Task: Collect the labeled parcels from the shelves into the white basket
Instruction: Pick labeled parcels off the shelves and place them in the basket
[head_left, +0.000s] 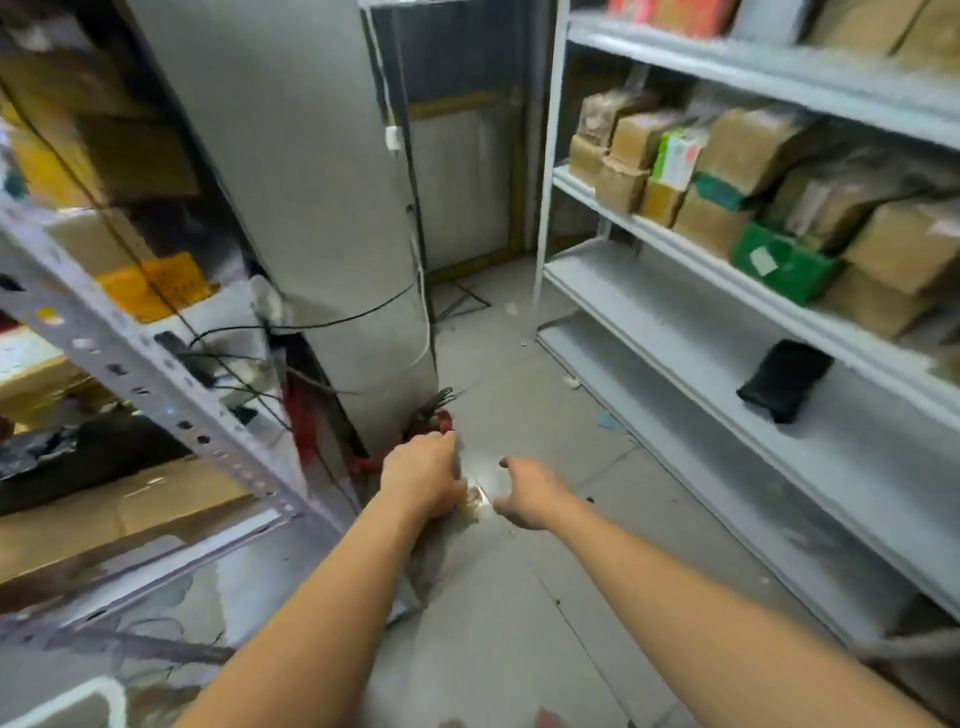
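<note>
Grey metal shelving (675, 291) lines the right of the aisle. Its middle tier is packed with brown cardboard parcels (737, 156) and a green box (784, 267), and a black pouch (784, 379) lies alone on the tier below. Head view: both bare arms extend over the floor (519, 623). The left hand (423, 480) has its fingers curled round the left edge of a clear packet (480, 486), held low before a grey pillar (291, 208). The right hand (530, 496) is spread, fingers relaxed, just beside the packet's right edge; contact cannot be confirmed through the blur. A white rounded rim (111, 693) shows at the lower left corner; whether it is the basket cannot be told. Perforated racking (156, 384) at left carries cartons and loose cables.
</note>
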